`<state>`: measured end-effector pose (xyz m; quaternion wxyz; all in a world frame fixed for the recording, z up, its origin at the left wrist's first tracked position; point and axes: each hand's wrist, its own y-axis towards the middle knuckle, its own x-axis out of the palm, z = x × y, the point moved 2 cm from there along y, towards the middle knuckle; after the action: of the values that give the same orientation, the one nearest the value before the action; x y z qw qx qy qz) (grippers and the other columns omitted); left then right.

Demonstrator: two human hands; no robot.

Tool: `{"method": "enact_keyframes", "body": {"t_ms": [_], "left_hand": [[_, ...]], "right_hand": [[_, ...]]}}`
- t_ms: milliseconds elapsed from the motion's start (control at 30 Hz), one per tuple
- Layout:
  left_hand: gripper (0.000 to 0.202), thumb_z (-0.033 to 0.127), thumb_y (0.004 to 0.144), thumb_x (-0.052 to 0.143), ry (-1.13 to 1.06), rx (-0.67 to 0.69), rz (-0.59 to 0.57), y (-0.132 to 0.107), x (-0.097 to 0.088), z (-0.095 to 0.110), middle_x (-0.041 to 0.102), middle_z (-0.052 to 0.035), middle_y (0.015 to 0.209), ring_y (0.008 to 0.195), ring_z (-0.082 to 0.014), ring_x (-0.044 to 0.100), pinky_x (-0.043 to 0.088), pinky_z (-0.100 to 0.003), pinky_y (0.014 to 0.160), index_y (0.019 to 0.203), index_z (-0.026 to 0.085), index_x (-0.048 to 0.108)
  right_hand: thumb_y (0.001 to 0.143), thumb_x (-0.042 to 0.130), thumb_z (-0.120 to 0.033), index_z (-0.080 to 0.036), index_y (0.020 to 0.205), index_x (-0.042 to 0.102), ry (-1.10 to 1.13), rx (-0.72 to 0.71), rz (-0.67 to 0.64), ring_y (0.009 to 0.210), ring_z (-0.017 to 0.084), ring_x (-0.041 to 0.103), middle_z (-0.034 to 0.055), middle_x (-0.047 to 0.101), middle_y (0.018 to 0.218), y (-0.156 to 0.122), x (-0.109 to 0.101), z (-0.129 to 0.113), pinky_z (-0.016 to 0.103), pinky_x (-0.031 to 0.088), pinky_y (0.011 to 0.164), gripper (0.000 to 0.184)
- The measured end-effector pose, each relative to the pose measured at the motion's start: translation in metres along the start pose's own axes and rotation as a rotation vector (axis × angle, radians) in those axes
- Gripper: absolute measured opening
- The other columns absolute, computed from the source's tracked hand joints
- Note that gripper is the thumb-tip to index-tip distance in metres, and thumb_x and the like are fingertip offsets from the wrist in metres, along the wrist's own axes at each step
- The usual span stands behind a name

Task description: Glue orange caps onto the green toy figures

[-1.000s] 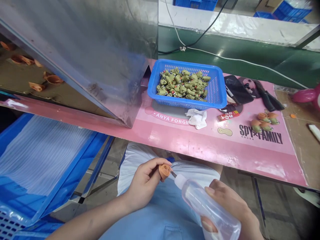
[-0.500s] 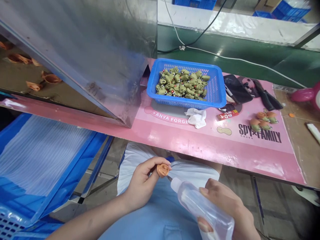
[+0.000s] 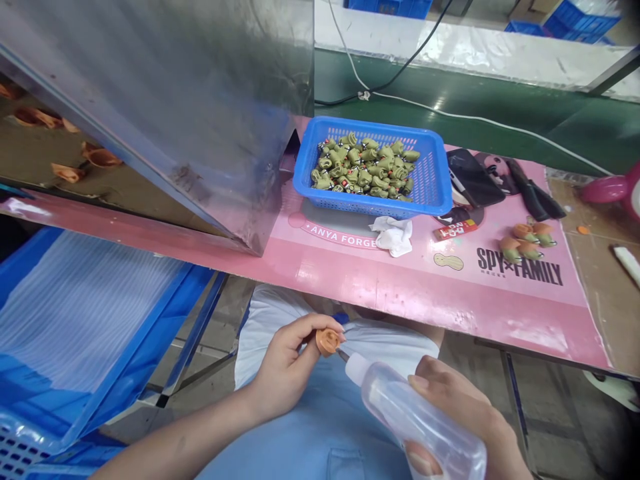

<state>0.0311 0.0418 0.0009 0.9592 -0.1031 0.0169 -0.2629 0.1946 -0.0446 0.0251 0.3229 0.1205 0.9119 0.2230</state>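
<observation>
Left hand [image 3: 285, 363] gripped one orange moulded piece [image 3: 328, 342] — right hand [image 3: 457, 407] gripped one clear squeeze bottle [image 3: 415, 420], nozzle tip [image 3: 343, 355] just beside piece — four green figures [image 3: 525, 241] on pink worktop [image 3: 400, 287].

The squeeze bottle [image 3: 420, 417] is smooth clear plastic; the basket [image 3: 436, 175] glossy blue plastic; the panel [image 3: 150, 113] scuffed, dull sheet metal.

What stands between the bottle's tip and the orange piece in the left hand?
Nothing visible: the nozzle of the plastic bottle, held in the right hand, reaches straight to the orange piece held in the left hand.
</observation>
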Motion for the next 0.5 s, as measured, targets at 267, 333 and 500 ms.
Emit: {"method": "enact_keyframes", "body": {"t_ms": [267,333,500], "left_hand": [[0.021,0.009,0.082,0.047,0.007,-0.006,0.000,0.000,0.000,0.000,0.065,0.0016,0.084,0.077,-0.0112,0.058,0.043,-0.020,0.069,0.089,0.022,0.062],[0.021,0.009,0.082,0.047,0.006,-0.009,-0.002,0.000,0.001,0.000,0.065,0.0015,0.083,0.077,-0.0114,0.058,0.043,-0.020,0.069,0.089,0.022,0.062],[0.020,0.010,0.082,0.047,-0.005,-0.007,0.006,0.000,0.000,-0.001,0.065,0.0011,0.084,0.079,-0.0118,0.059,0.044,-0.021,0.072,0.089,0.022,0.062]], "right_hand": [[0.083,0.046,-0.038,-0.023,0.107,0.049,0.089,0.024,0.102,0.044,0.013,0.036,-0.0020,0.040,0.056,0.008,0.002,-0.004,0.028,0.023,0.040,0.028],[0.083,0.048,-0.039,-0.024,0.102,0.051,0.103,0.058,0.089,0.043,0.013,0.034,-0.0028,0.037,0.056,0.008,0.003,-0.004,0.028,0.022,0.039,0.025],[0.086,0.041,-0.030,-0.019,0.104,0.053,0.141,0.060,0.071,0.046,0.015,0.039,-0.0003,0.042,0.058,-0.006,0.001,0.004,0.031,0.025,0.042,0.023]]}}
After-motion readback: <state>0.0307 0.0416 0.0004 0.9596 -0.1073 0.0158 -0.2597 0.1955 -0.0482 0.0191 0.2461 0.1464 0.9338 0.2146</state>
